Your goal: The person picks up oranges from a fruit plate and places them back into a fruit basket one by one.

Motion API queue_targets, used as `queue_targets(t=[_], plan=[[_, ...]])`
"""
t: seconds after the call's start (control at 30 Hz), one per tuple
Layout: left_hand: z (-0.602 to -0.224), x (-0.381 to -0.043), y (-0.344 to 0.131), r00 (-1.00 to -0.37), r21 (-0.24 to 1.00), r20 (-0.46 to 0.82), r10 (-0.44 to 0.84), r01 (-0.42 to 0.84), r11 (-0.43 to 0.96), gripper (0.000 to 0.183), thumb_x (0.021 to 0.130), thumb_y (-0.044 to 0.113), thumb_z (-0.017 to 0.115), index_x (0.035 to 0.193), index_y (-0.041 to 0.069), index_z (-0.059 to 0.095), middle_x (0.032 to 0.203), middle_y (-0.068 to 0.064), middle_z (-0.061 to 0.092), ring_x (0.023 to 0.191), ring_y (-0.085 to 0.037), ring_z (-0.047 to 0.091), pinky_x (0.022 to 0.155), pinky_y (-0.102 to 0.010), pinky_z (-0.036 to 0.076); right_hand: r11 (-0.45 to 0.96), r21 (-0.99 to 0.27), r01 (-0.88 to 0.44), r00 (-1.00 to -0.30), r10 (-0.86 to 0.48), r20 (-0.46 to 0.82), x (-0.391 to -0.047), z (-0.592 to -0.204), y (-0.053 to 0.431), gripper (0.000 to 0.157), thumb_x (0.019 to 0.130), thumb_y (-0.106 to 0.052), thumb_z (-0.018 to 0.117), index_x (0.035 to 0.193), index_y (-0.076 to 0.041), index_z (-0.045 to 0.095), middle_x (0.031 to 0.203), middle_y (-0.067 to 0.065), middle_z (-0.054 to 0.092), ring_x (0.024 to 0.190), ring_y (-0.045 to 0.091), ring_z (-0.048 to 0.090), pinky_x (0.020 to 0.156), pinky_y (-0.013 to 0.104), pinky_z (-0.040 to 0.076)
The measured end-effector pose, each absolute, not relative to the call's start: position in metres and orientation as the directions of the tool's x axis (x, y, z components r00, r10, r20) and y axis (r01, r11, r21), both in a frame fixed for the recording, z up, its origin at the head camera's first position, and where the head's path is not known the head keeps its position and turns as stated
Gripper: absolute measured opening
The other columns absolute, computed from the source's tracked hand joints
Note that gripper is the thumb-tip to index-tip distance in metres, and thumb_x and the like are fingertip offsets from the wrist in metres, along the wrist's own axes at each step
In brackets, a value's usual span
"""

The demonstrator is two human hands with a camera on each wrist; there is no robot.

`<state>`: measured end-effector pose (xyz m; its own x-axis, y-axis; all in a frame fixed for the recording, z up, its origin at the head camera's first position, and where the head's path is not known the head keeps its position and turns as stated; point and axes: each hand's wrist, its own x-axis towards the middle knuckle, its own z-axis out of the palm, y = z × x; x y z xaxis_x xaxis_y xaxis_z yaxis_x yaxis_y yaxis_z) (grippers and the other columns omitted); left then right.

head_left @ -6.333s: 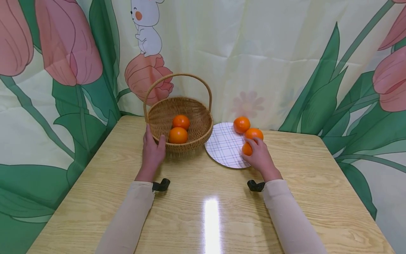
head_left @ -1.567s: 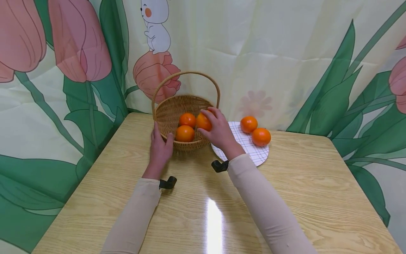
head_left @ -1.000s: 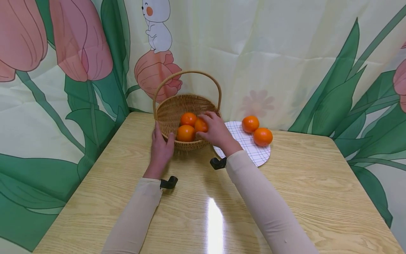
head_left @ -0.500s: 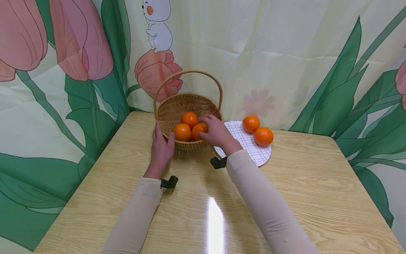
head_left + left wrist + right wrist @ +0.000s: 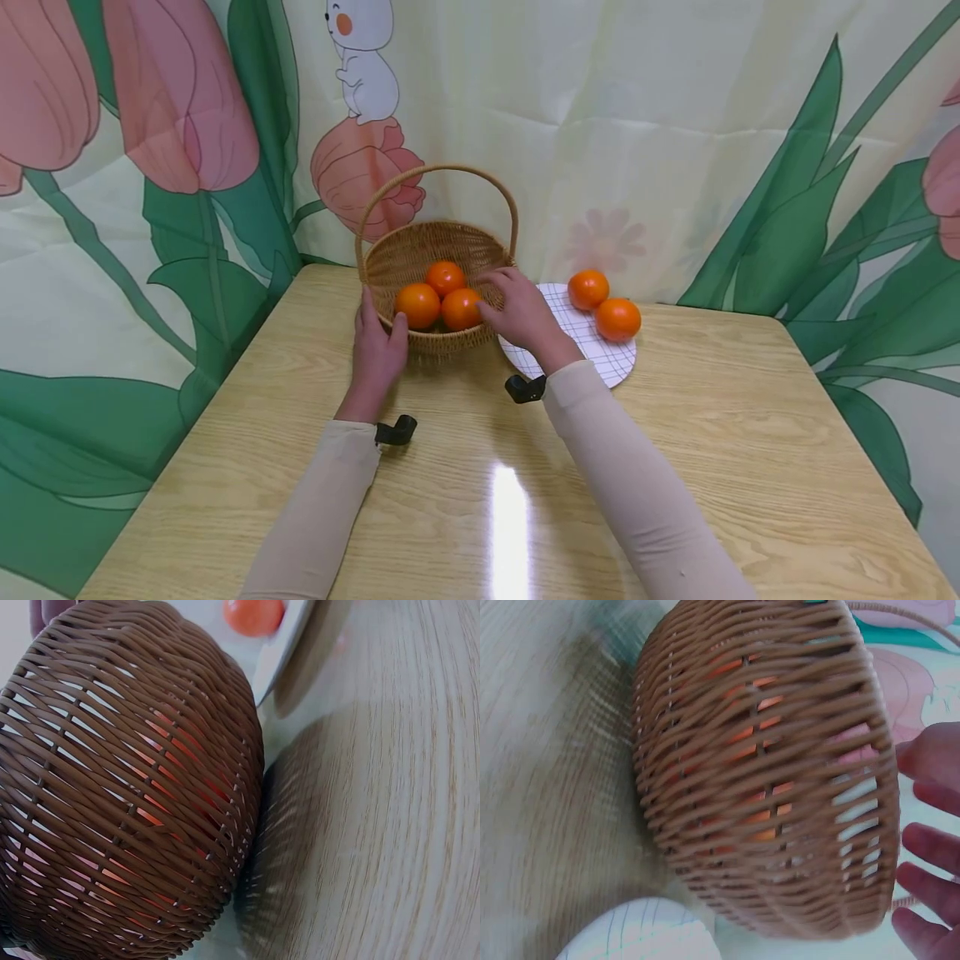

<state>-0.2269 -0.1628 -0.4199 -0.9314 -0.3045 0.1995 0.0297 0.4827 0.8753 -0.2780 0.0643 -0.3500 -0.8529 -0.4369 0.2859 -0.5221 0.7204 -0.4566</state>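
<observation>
A wicker basket (image 5: 442, 340) with an arched handle stands near the back of the table, tilted so its inside faces me. In it three smooth, round orange fruits (image 5: 417, 306) lie close together. My left hand (image 5: 377, 350) holds the basket at its front left rim, thumb over the rim and fingers along the outer side. My right hand (image 5: 525, 315) is at the right rim with parted fingers, its fingertips beside the nearest fruit (image 5: 461, 310) and nothing in its grasp. In the right wrist view its fingers (image 5: 930, 847) show just past the basket's rim (image 5: 885, 787).
A round white plate (image 5: 615, 362) with blue grid lines lies right of the basket, partly behind my right arm. Two more orange fruits (image 5: 618, 320) sit at its right side. A printed curtain (image 5: 600, 125) hangs behind the wooden table (image 5: 450, 500).
My right hand carried one fruit from the plate into the basket and let it go, then drew slightly right. The fruits in the basket shifted left. My left hand stayed on the basket.
</observation>
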Motion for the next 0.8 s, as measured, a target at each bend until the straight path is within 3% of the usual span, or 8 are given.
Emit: queue_targets(t=[0.4, 0.8], plan=[[-0.419, -0.226, -0.163, -0.936, 0.877, 0.177, -0.304, 0.01, 0.481, 0.077, 0.098, 0.041, 0.044, 0.157, 0.026, -0.002, 0.162, -0.013, 0.01, 0.144, -0.041, 0.025, 0.113, -0.058, 0.026, 0.736, -0.469, -0.489, -0.859, -0.311, 0.406, -0.277, -0.358, 0.095, 0.041, 0.093, -0.029, 0.061, 0.131, -0.014, 0.059, 0.135, 0.011, 0.052, 0.125, 0.03, 0.051, 0.106, 0.045, 0.042], [-0.42, -0.226, -0.163, -0.936, 0.875, 0.183, -0.301, 0.016, 0.483, 0.078, 0.098, 0.04, 0.045, 0.157, 0.024, -0.002, 0.161, -0.016, 0.012, 0.143, -0.042, 0.026, 0.114, -0.057, 0.025, 0.768, -0.478, -0.426, -0.881, -0.232, 0.412, -0.28, -0.364, 0.121, 0.046, 0.092, -0.03, 0.062, 0.135, -0.017, 0.055, 0.143, 0.013, 0.043, 0.128, 0.034, 0.046, 0.105, 0.049, 0.043]])
